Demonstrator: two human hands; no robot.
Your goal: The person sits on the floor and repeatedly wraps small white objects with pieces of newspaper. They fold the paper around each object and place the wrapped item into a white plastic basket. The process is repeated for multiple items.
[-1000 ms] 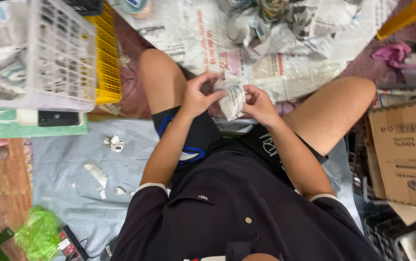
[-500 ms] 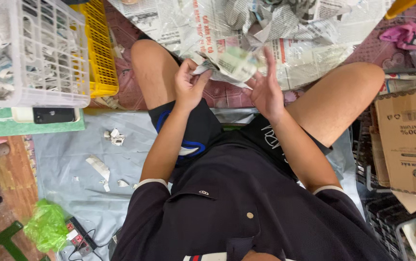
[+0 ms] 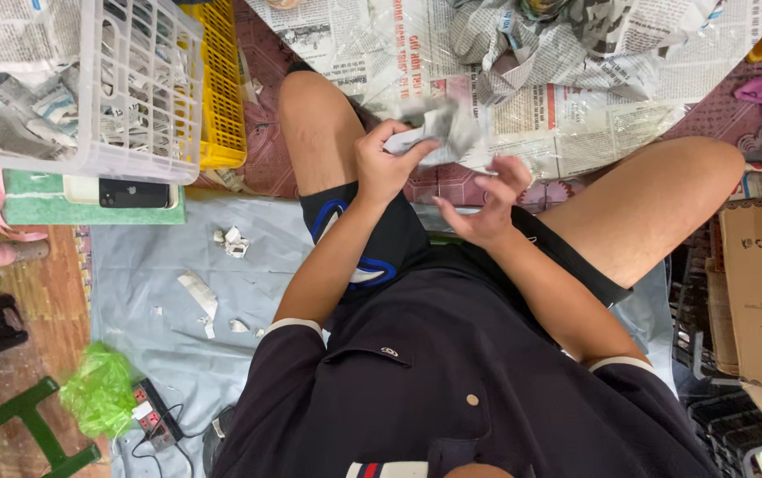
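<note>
Head view, left hand gripping crumpled newspaper wad, right hand open, empty, just below it, above spread newspaper sheets

A pale grey-blue plastic sheet littered with torn paper scraps covered the floor beside reddish wood-patterned flooring, while spread newspaper sheets lay over a maroon patterned mat, with a green wooden stool frame at the lower edge.
</note>
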